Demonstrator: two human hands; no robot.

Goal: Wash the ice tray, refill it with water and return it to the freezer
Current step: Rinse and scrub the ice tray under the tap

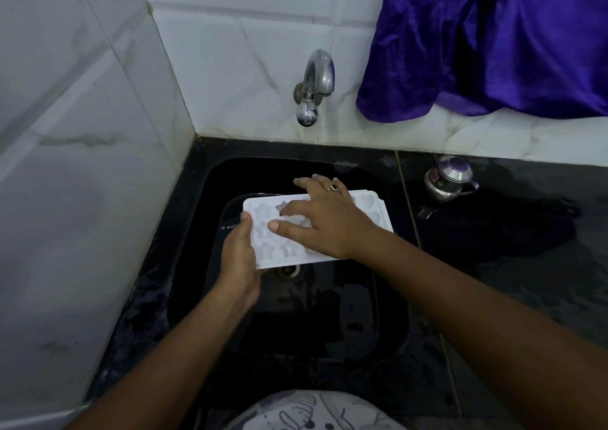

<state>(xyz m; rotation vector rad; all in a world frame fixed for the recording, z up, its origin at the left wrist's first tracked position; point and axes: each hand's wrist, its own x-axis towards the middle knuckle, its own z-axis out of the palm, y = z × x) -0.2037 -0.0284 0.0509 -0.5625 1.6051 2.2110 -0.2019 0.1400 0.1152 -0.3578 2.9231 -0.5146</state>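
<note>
A white ice tray (371,209) with star and heart moulds is held flat over the black sink (197,206), just above the drain (289,271). My left hand (238,258) grips the tray's left short edge, thumb on top. My right hand (324,219), wearing a ring, lies spread on the tray with its fingertips in the moulds near the left end. It covers the tray's middle. The chrome tap (316,84) sticks out of the tiled wall above the sink; no water runs from it.
A small steel lidded pot (447,179) stands on the wet black counter (526,248) to the right of the sink. A purple cloth (493,41) hangs over the ledge at the back right. White tiled walls close the left and the back.
</note>
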